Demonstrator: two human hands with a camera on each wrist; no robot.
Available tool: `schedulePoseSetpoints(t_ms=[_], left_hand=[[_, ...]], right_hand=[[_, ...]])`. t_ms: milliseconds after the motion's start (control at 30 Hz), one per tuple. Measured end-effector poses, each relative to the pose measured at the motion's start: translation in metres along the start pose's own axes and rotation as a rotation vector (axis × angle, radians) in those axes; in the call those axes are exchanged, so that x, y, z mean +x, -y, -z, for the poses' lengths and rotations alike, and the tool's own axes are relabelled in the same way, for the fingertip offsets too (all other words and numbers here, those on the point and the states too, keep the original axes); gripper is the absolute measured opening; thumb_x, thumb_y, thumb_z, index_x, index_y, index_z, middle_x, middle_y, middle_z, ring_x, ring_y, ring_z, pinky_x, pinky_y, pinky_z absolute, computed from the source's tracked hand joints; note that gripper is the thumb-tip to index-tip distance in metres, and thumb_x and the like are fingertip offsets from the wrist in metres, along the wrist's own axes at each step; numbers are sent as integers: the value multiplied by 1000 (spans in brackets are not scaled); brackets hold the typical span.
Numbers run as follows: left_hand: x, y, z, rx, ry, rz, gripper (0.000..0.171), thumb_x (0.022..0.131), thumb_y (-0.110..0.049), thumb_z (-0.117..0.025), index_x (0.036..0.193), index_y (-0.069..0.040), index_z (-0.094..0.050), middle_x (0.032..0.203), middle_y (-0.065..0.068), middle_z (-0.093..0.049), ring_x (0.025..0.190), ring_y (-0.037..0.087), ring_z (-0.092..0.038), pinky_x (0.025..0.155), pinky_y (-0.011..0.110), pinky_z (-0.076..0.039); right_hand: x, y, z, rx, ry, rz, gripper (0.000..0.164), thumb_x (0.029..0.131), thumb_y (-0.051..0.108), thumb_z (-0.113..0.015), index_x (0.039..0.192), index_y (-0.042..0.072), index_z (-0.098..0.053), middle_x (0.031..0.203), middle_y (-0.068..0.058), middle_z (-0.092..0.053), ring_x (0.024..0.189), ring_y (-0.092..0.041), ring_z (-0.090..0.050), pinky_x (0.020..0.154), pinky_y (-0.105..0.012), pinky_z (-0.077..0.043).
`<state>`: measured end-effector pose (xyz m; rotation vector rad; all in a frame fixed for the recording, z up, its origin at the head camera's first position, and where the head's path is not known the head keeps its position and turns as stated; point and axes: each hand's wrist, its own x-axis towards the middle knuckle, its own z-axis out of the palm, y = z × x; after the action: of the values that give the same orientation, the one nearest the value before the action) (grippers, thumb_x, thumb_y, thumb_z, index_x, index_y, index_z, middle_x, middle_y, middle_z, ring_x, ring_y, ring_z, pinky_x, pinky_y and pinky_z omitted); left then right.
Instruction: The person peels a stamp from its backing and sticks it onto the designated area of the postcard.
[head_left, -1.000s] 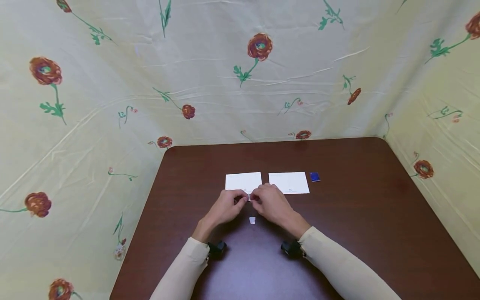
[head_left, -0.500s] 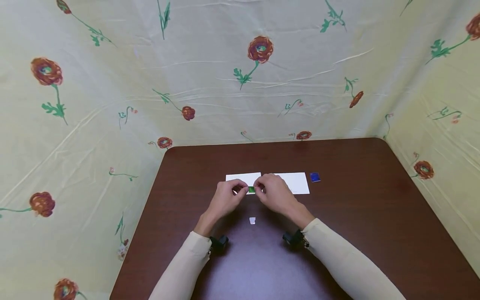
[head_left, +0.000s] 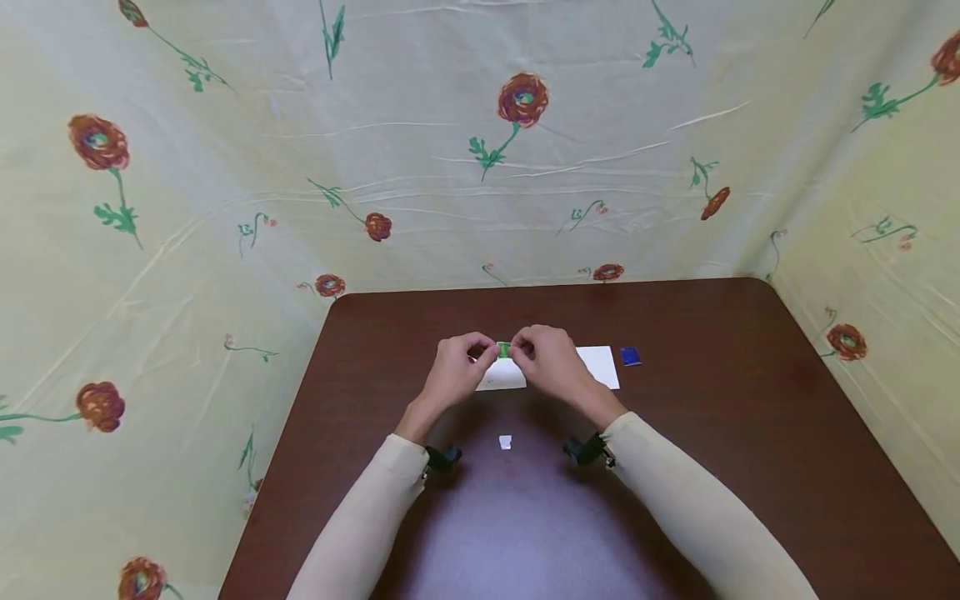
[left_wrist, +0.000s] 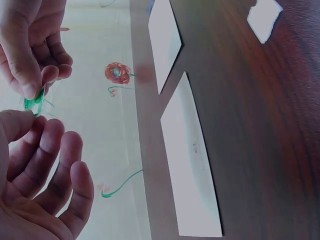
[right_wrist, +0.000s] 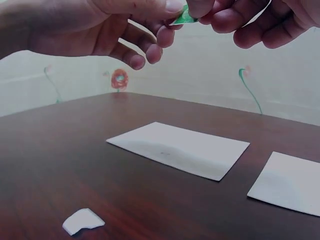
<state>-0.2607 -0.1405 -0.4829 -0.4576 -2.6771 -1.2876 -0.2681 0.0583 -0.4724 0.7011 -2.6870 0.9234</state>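
A small, thin green piece (head_left: 504,350), flat like a sticker, is stretched between my two hands above the white cards. My left hand (head_left: 457,364) pinches its left end between thumb and forefinger. At the other end, the thumb and forefinger of my right hand (head_left: 551,358) pinch it too. The left wrist view shows the green piece (left_wrist: 34,102) between the thumbs, well off the table. Below the hands lie a left white card (head_left: 504,377) and a right white card (head_left: 600,364), both partly covered by the hands in the head view.
A small blue square (head_left: 630,357) lies to the right of the cards. Nearer me is a white scrap (head_left: 506,442) with a ragged edge. The brown table (head_left: 712,467) meets a flower-printed cloth (head_left: 420,150) at the back and sides.
Both hands have moved away from me and up, from the cards' near edge to over them. The piece between my fingers now shows its green face. The cards, blue square and scrap stay put.
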Motion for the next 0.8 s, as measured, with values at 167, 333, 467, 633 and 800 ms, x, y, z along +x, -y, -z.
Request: schedulePoseSetpoints(t_ms=[167,333,467,633,800], left_hand=[[11,1,-3,7,-46,30,14,96,-24,-68,92,-13,-75,83,-1,-73,74,14,-66,67,28,-54],[22,6,-9,58,-51,51,14,95,-23,-68,91,-11,-75,82,-1,-73,74,11,-66,67,27,-53],[31,15,-16,80,-31,78,15,95,-23,-68,89,-11,-75,81,0,-72,74,13,-64,65,26,-51],[36,27,-27,84,1,157,15,94,-25,-70,87,-13,-76,79,-2,-71,71,14,-61,60,25,-49],[37,36,-38,102,17,204,14,93,-24,-70,86,-14,-77,77,-3,-70,69,15,-59,57,25,-47]], right_hand=[[10,-3,1,17,20,-51,13,95,24,-67,91,13,-74,79,3,-67,69,-12,-58,65,-28,-49],[19,-8,-2,-23,43,-76,15,95,25,-67,91,12,-74,76,3,-66,68,-12,-57,63,-28,-47],[26,-16,-9,-32,58,-109,14,94,23,-67,89,12,-74,72,4,-64,66,-13,-55,62,-28,-45],[30,-26,-20,-18,103,-156,14,94,21,-66,87,13,-74,70,4,-63,65,-14,-55,61,-29,-43],[29,-37,-32,-16,144,-221,15,93,22,-66,82,14,-72,70,3,-62,66,-16,-55,60,-29,-42]])
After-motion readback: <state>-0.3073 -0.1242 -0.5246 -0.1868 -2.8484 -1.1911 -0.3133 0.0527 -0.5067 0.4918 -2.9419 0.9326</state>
